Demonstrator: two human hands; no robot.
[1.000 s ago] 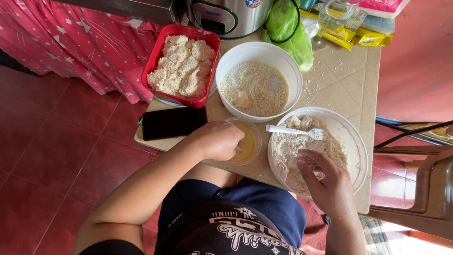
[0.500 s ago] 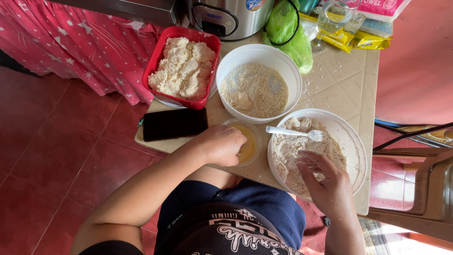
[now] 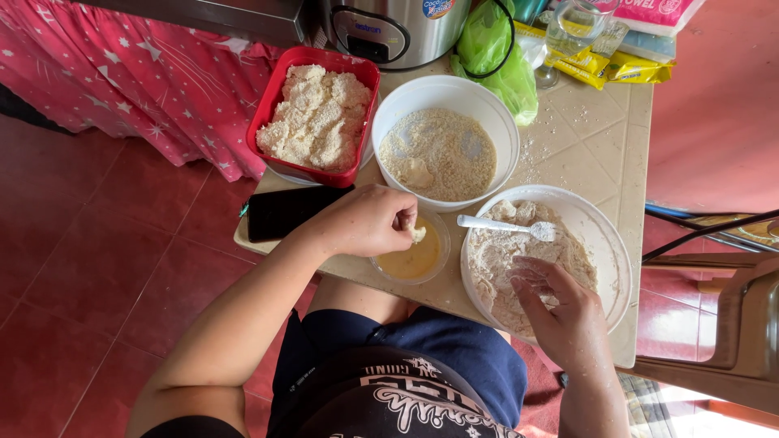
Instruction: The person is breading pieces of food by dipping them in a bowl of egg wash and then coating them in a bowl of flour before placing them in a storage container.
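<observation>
My left hand (image 3: 367, 221) is closed on a small pale food piece (image 3: 417, 234), held just above a small clear bowl of yellow liquid (image 3: 415, 259). My right hand (image 3: 560, 304) rests in a large white bowl of flour (image 3: 602, 235), fingers dusted and spread in the powder. A white plastic spoon (image 3: 505, 227) lies across that bowl. Behind it stands a white bowl of fine crumbs (image 3: 442, 152) with one pale piece in it. A red tray (image 3: 316, 120) at the left holds several crumb-coated pieces.
A black phone (image 3: 284, 212) lies at the table's near left edge. At the back stand a silver cooker (image 3: 398, 28), a green plastic bag (image 3: 499, 57), a glass (image 3: 568, 32) and yellow packets (image 3: 617, 71). A wooden chair (image 3: 730, 324) is at the right.
My left hand has lifted the pale piece out of the yellow liquid and moved it slightly right. My right hand stays in the flour bowl.
</observation>
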